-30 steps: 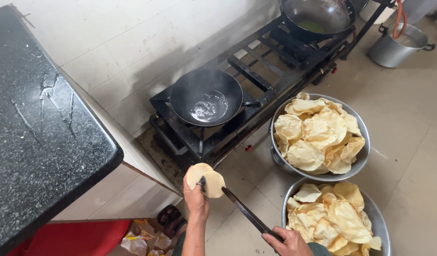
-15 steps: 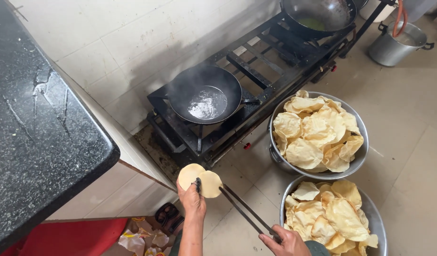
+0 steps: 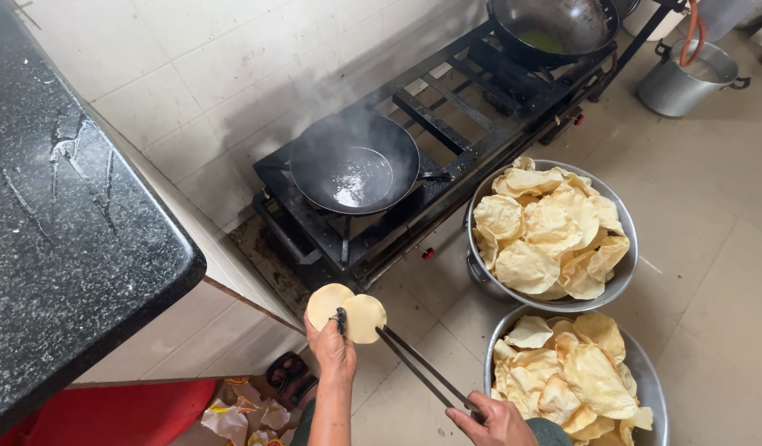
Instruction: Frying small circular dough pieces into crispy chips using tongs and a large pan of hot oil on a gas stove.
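Note:
My left hand (image 3: 331, 349) holds up two pale raw round wafers (image 3: 345, 312), fanned side by side. My right hand (image 3: 495, 419), at the bottom edge, grips long black tongs (image 3: 420, 372); their tips touch the right wafer's edge. Ahead, a black wok (image 3: 353, 171) with shimmering, smoking oil sits on a low black gas stove (image 3: 447, 124). A second wok (image 3: 554, 31) with greenish oil stands at the stove's far end.
Two steel basins hold fried puffed wafers: one (image 3: 624, 272) right of the stove, one (image 3: 645, 363) nearer me. A black stone counter (image 3: 59, 239) fills the left. A lidded steel pot (image 3: 686, 78) stands at the top right. Wrappers (image 3: 240, 413) lie on the floor.
My left hand kept the wafers raised while the tongs' tips closed in on them from the right. The view shifted slightly.

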